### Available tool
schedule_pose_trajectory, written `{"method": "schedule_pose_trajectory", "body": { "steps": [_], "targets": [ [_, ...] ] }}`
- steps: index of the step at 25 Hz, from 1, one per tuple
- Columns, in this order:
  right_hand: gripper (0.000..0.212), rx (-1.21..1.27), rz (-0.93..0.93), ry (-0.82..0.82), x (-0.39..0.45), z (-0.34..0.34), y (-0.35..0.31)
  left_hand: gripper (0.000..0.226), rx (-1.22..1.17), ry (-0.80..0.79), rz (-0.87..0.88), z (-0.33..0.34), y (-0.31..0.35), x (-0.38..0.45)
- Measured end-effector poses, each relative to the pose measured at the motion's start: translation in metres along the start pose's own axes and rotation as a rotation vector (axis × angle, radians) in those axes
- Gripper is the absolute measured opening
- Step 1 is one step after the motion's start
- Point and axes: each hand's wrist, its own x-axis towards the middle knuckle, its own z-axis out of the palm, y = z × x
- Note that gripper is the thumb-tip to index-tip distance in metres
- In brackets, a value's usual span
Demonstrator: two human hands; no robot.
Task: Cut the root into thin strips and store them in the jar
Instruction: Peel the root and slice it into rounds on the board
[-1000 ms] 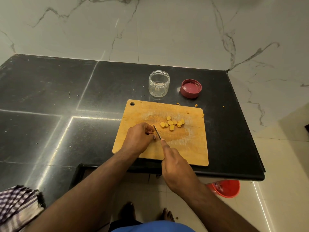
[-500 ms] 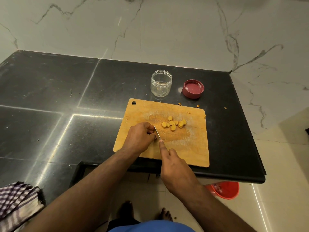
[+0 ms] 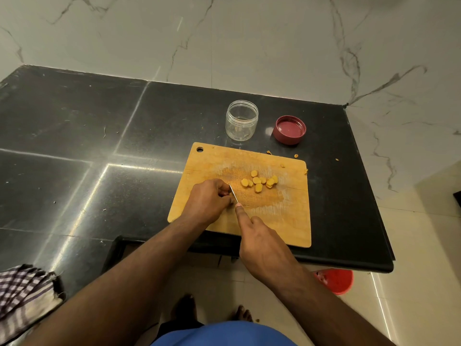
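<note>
A wooden cutting board (image 3: pixel 287 221) lies on the black counter. Several yellow round root slices (image 3: pixel 259 182) sit near its middle. My left hand (image 3: pixel 209 201) is curled on the board's left part, holding down a piece of root that its fingers hide. My right hand (image 3: pixel 259 243) grips a knife, index finger stretched along the spine; the thin blade (image 3: pixel 233 193) stands right against my left fingers. An open clear jar (image 3: pixel 241 122) stands beyond the board, with its dark red lid (image 3: pixel 289 129) lying upside down to its right.
Small root scraps (image 3: pixel 295 156) lie by the board's far right corner. The black counter (image 3: pixel 74 146) ends at its front edge just under my right wrist. A checked cloth (image 3: pixel 22 295) lies at bottom left. A red bucket (image 3: pixel 336 280) stands on the floor below.
The camera view shifted slightly. Both hands stay at the same spot on the board, the knife blade working against the left fingers; the slice pile has not moved.
</note>
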Motion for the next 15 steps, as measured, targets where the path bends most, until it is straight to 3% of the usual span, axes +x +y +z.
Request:
{"method": "schedule_pose_trajectory", "body": {
  "steps": [15],
  "targets": [
    [0.072,-0.01,0.003,-0.019,-0.001,-0.004,-0.004,0.022,0.065,0.005,0.049,-0.002,0.002,0.002]
  ]
}}
